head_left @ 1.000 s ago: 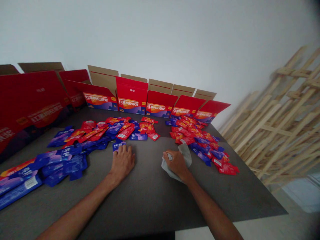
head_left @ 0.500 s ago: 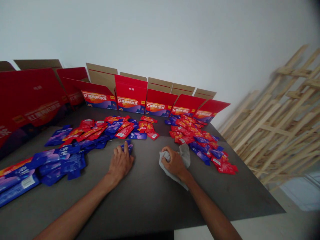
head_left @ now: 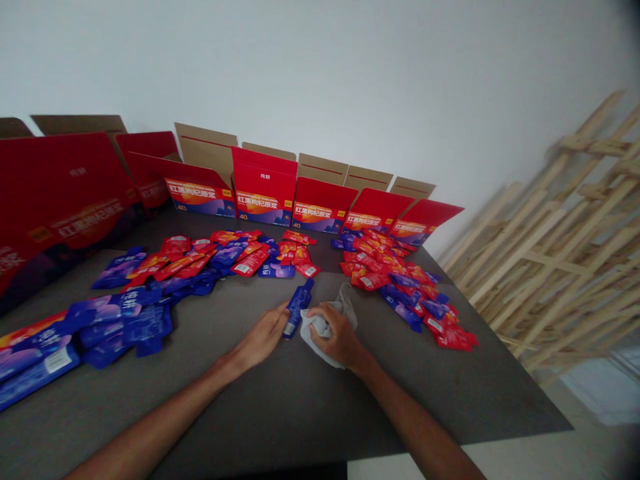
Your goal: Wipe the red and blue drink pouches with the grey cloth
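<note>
Near the middle of the dark table (head_left: 240,407), my left hand (head_left: 267,333) grips a blue spouted pouch (head_left: 299,308) by its left edge, the narrow spout end pointing away from me. My right hand (head_left: 336,333) is closed on a crumpled grey-white cloth (head_left: 320,328), right beside the pouch. Whether the cloth touches the pouch I cannot tell. Ahead of my hands lies a pile of red and blue pouches (head_left: 250,259). Another mixed pile (head_left: 395,277) spreads along the right side, and blue pouches (head_left: 125,330) are heaped at the left.
Several open red cartons (head_left: 317,207) line the table's back edge against the wall. A larger red carton (head_left: 75,207) stands at the far left. Beyond the right table edge leans a stack of wooden frames (head_left: 560,253).
My left hand has moved right, lifting the blue pouch from the table and turning it. My right hand has come left with the cloth, up to the pouch.
</note>
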Action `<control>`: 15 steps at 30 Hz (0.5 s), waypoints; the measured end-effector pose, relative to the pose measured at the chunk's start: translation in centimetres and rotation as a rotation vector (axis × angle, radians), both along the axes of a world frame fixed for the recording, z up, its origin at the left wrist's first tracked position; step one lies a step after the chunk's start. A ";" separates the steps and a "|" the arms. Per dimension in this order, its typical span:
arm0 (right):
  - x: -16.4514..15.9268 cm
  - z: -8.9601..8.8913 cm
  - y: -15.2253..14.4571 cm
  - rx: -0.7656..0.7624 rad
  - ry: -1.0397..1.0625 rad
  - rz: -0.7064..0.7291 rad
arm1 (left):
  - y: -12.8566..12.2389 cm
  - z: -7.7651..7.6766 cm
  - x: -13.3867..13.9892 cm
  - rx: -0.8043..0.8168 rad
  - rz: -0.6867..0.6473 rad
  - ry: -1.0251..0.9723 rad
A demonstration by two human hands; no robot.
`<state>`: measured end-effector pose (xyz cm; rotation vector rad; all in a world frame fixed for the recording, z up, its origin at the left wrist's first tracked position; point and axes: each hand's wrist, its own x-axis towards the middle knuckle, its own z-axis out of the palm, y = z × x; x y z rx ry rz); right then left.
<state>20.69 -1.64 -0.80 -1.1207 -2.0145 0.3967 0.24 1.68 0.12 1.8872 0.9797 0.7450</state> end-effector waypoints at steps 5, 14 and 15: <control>-0.3 0.4 -0.2 -0.045 -0.072 0.090 | -2.0 -1.1 1.8 -0.297 -0.036 -0.213; -0.1 0.5 -0.4 -0.082 -0.180 0.123 | -1.9 -1.5 1.5 -0.261 -0.042 -0.239; 0.1 0.5 -0.2 -0.059 -0.152 0.070 | -1.9 -1.5 1.5 -0.262 -0.067 -0.232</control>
